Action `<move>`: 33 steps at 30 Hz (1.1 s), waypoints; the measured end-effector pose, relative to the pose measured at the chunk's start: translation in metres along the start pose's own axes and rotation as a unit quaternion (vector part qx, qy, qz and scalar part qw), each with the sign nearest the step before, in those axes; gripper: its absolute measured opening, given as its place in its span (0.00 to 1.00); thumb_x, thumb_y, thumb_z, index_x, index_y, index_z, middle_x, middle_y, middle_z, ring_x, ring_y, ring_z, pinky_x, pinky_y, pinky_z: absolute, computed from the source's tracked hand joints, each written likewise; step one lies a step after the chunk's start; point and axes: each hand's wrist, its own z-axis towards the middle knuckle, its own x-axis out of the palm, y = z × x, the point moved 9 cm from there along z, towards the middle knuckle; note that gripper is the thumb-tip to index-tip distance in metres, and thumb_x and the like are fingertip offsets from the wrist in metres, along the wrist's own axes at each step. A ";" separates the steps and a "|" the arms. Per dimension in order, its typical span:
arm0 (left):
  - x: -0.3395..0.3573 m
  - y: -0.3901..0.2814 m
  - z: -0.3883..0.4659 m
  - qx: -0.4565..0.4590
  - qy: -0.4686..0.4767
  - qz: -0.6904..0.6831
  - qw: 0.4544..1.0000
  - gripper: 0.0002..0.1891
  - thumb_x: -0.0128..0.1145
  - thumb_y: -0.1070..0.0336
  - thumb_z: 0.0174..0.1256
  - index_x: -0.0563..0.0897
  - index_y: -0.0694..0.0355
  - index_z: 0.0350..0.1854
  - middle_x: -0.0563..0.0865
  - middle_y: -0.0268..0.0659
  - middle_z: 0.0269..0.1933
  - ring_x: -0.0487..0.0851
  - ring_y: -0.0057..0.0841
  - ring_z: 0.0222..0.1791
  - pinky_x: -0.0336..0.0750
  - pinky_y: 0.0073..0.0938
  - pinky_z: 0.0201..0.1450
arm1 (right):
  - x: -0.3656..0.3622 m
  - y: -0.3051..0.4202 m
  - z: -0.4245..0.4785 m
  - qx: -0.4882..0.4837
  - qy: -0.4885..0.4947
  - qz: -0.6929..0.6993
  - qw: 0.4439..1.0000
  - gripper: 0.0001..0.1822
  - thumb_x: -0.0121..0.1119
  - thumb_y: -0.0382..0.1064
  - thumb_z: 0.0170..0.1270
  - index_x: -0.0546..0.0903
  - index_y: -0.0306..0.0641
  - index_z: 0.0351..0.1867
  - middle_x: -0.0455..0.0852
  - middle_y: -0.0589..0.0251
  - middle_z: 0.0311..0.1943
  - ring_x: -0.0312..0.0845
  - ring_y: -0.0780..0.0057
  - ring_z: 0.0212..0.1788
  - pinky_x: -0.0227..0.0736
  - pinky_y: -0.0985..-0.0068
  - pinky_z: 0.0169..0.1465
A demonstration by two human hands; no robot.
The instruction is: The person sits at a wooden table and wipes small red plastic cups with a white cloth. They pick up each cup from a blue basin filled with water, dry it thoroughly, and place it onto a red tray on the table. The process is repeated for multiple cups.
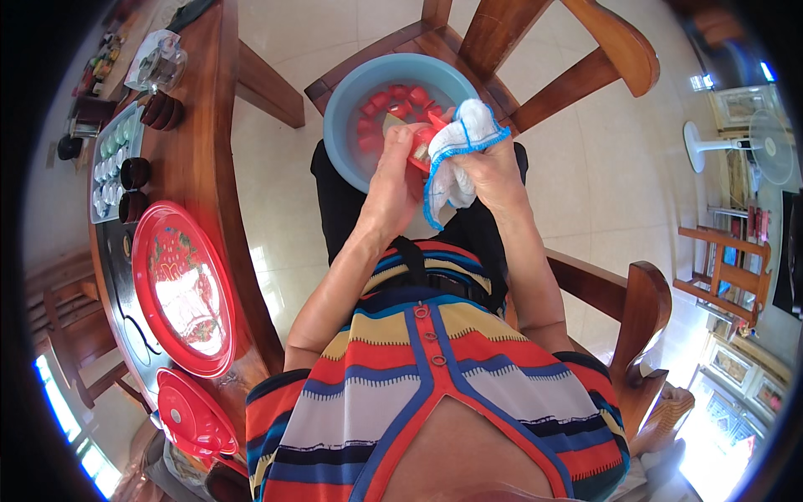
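Over a blue plastic basin (339, 141), my left hand (396, 157) grips a small red item (423, 143), perhaps a cup, with a pale marking on its side. My right hand (499, 166) is closed on a white cloth (467, 128) with blue stitched edging. The cloth lies against the red item and hides part of it and some of the right fingers. Several small red cups (379, 100) sit in cloudy water in the basin. Behind my left thumb a pale yellowish thing (393, 122) shows, too covered to identify.
The basin stands on a wooden chair (414, 41). Along the left, a wooden table (216, 157) bears a red oval tray (141, 282), a red lidded container (188, 414), dark cups (134, 173), a tray of small cups (116, 163) and a glass pot (162, 66). A chair arm (640, 320) is at right.
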 end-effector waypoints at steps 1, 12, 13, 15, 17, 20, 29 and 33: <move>0.001 0.000 0.000 -0.004 0.006 -0.022 1.000 0.17 0.40 0.47 0.72 0.68 0.54 0.51 0.74 0.34 0.47 0.72 0.19 0.46 0.69 0.27 0.51 | 0.002 -0.001 0.000 0.026 0.009 0.011 1.000 0.19 0.66 0.27 0.47 0.79 0.34 0.44 0.82 0.64 0.41 0.78 0.79 0.42 0.73 0.78 0.45; 0.001 -0.004 0.000 0.024 0.065 0.069 0.995 0.16 0.47 0.50 0.66 0.68 0.55 0.47 0.76 0.34 0.32 0.72 0.16 0.25 0.64 0.16 0.23 | 0.016 0.015 -0.006 0.039 0.128 0.108 0.985 0.16 0.64 0.29 0.49 0.79 0.35 0.42 0.82 0.62 0.39 0.77 0.78 0.40 0.73 0.78 0.46; -0.002 -0.003 -0.001 0.031 0.072 0.120 0.990 0.15 0.47 0.51 0.66 0.69 0.56 0.46 0.76 0.34 0.33 0.72 0.16 0.26 0.65 0.15 0.24 | 0.018 0.015 -0.008 0.035 0.146 0.034 0.988 0.17 0.66 0.30 0.48 0.79 0.36 0.41 0.82 0.64 0.37 0.77 0.79 0.39 0.73 0.79 0.45; -0.007 0.001 -0.001 0.020 0.077 0.158 0.984 0.14 0.47 0.53 0.66 0.70 0.58 0.45 0.76 0.33 0.33 0.73 0.15 0.27 0.66 0.15 0.27 | 0.018 0.015 -0.007 0.009 0.145 -0.040 0.989 0.21 0.71 0.33 0.45 0.79 0.35 0.43 0.82 0.68 0.34 0.77 0.82 0.37 0.73 0.81 0.44; -0.012 0.007 -0.001 -0.016 0.072 0.134 0.988 0.14 0.47 0.55 0.65 0.70 0.59 0.44 0.76 0.32 0.34 0.73 0.15 0.30 0.69 0.15 0.32 | 0.013 0.004 -0.005 0.067 0.127 -0.059 0.988 0.20 0.72 0.30 0.43 0.80 0.35 0.41 0.82 0.69 0.34 0.77 0.83 0.37 0.73 0.81 0.44; -0.010 0.004 0.003 0.030 0.076 0.072 0.994 0.13 0.47 0.56 0.65 0.71 0.60 0.43 0.76 0.32 0.36 0.74 0.16 0.35 0.70 0.17 0.39 | 0.013 0.001 -0.003 0.063 0.093 -0.005 0.994 0.16 0.67 0.28 0.48 0.79 0.35 0.41 0.82 0.68 0.35 0.77 0.82 0.39 0.73 0.80 0.45; -0.013 0.002 0.004 0.009 0.038 0.008 0.999 0.12 0.48 0.57 0.64 0.71 0.59 0.43 0.76 0.32 0.39 0.74 0.18 0.40 0.69 0.19 0.47 | 0.020 0.009 -0.012 0.068 0.104 0.156 0.980 0.17 0.58 0.23 0.52 0.78 0.33 0.46 0.83 0.62 0.41 0.78 0.78 0.42 0.72 0.79 0.47; -0.018 0.001 0.006 0.064 0.029 0.155 0.985 0.12 0.47 0.56 0.66 0.72 0.58 0.43 0.77 0.32 0.39 0.74 0.18 0.40 0.69 0.20 0.47 | 0.019 0.009 -0.011 0.043 0.118 0.049 0.991 0.17 0.58 0.23 0.52 0.78 0.33 0.47 0.83 0.61 0.40 0.78 0.77 0.43 0.73 0.78 0.48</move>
